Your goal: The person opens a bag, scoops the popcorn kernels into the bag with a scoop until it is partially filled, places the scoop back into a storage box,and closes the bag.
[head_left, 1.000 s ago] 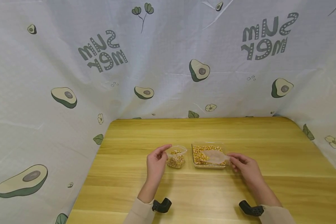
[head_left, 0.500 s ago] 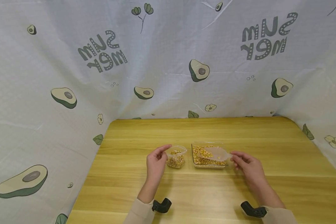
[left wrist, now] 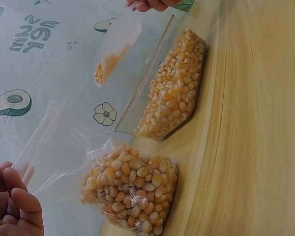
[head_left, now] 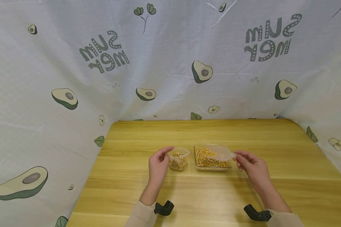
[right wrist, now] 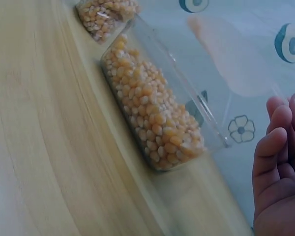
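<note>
My right hand [head_left: 251, 165] pinches the handle of a translucent scoop [head_left: 223, 153], which carries some corn kernels near its tip. In the left wrist view the scoop [left wrist: 120, 42] is raised above a clear glass container [left wrist: 142, 101] partly filled with yellow kernels [left wrist: 174, 86]. To its left stands a clear plastic zip bag [head_left: 179, 160], its lower part full of kernels. The left hand [head_left: 159, 165] grips the bag's upper edge between thumb and fingers, and the mouth is spread apart. In the left wrist view the bag's bottom [left wrist: 132, 191] rests on the table.
Everything stands on a wood-grain table [head_left: 187, 192]. A white cloth [head_left: 170, 63] printed with avocados hangs behind it and along the sides. A black wrist mount [head_left: 164, 208] sits at the left cuff and another black mount [head_left: 257, 213] at the right.
The scoop has risen out of the corn in the glass container, with kernels on it. My right hand has shifted slightly right with it. The left hand and the bag stay in place.
</note>
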`<action>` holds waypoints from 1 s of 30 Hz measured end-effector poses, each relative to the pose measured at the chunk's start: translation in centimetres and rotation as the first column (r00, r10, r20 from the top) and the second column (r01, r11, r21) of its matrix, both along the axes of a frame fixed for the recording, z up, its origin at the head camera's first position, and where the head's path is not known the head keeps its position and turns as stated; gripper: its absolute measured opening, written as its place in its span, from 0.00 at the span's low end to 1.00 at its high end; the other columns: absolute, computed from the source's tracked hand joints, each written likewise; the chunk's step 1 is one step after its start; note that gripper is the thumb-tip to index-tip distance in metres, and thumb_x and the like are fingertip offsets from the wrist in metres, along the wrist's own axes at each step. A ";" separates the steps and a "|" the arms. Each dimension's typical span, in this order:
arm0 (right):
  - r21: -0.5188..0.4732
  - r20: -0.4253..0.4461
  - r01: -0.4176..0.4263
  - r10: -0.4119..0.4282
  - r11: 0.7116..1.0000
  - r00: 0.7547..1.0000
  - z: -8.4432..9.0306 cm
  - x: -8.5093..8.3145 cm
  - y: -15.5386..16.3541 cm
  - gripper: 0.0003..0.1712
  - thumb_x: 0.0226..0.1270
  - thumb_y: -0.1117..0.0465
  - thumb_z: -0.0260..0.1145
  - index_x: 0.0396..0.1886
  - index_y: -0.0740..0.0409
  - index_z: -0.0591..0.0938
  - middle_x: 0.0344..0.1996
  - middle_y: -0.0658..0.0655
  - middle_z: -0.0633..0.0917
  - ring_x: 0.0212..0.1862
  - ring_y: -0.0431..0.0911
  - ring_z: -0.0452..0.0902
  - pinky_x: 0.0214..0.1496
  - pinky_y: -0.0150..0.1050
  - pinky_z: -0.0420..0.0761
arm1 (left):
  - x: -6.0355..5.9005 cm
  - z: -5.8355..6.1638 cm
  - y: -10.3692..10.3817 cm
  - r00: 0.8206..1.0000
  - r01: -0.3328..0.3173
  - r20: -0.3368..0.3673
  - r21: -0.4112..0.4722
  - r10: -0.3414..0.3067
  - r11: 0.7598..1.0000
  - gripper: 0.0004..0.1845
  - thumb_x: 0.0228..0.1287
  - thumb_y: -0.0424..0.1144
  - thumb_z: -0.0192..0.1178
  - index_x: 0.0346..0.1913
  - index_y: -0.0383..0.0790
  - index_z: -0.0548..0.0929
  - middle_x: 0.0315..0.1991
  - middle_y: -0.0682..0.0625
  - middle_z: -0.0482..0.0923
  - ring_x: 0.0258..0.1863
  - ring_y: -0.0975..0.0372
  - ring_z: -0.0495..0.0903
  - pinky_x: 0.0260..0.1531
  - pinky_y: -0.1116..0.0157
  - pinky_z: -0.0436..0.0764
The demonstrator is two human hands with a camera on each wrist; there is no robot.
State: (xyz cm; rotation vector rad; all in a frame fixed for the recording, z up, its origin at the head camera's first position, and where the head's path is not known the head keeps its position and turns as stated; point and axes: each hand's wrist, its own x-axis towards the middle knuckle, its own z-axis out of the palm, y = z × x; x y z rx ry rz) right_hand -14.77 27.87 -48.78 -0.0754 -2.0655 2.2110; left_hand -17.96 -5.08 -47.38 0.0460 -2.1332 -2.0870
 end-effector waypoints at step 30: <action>0.134 -0.059 -0.069 0.077 0.989 0.995 3.8 -1.5 -6.3 0.17 0.72 0.60 0.64 0.51 0.69 0.82 0.31 0.48 0.89 0.28 0.38 0.77 0.29 0.33 0.80 | -0.1 0.1 0.0 0.999 0.030 -0.015 -0.006 -0.030 1.000 0.18 0.67 0.26 0.52 0.47 0.43 0.90 0.31 0.29 0.79 0.12 0.69 0.57 0.13 0.75 0.58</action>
